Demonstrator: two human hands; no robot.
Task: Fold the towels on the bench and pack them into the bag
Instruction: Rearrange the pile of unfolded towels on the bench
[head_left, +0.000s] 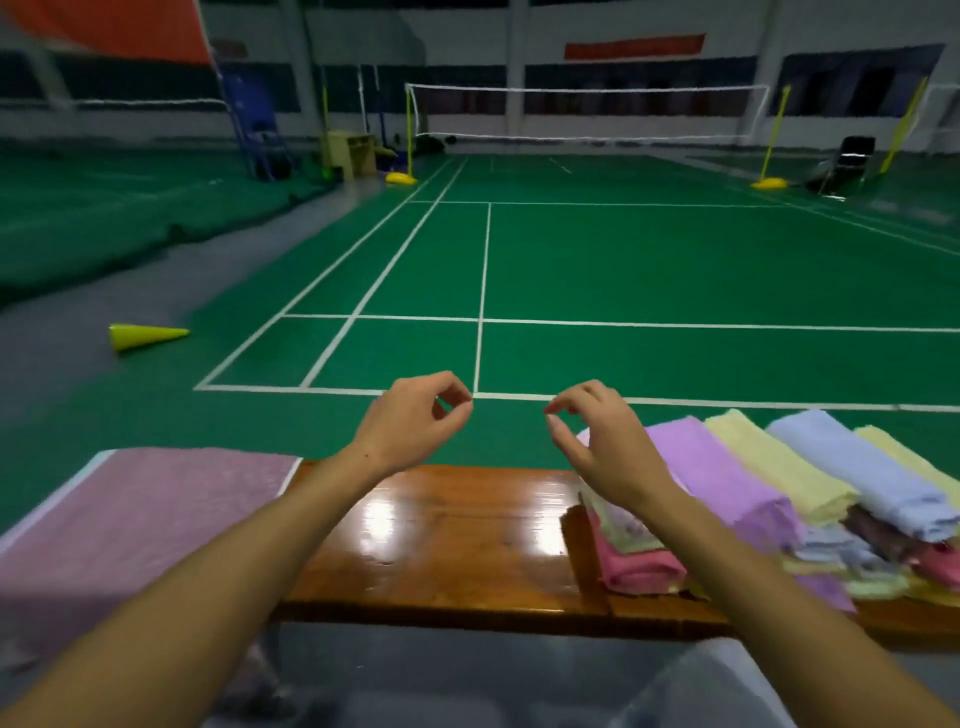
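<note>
Head view: the towels (769, 499) lie heaped at the table's (441, 540) right end, a pink cloth (130, 525) spread at its left. Both hands, left hand (415, 421) and right hand (602, 441), hover empty above the far edge, fingers (457, 395) loosely curled, seemingly ready to take a towel.

Bench middle open, both ends taken
Bare bench (447, 535) centre; pink cloth (130, 519) covers left end, towel pile (779, 504) crowds right end.
</note>
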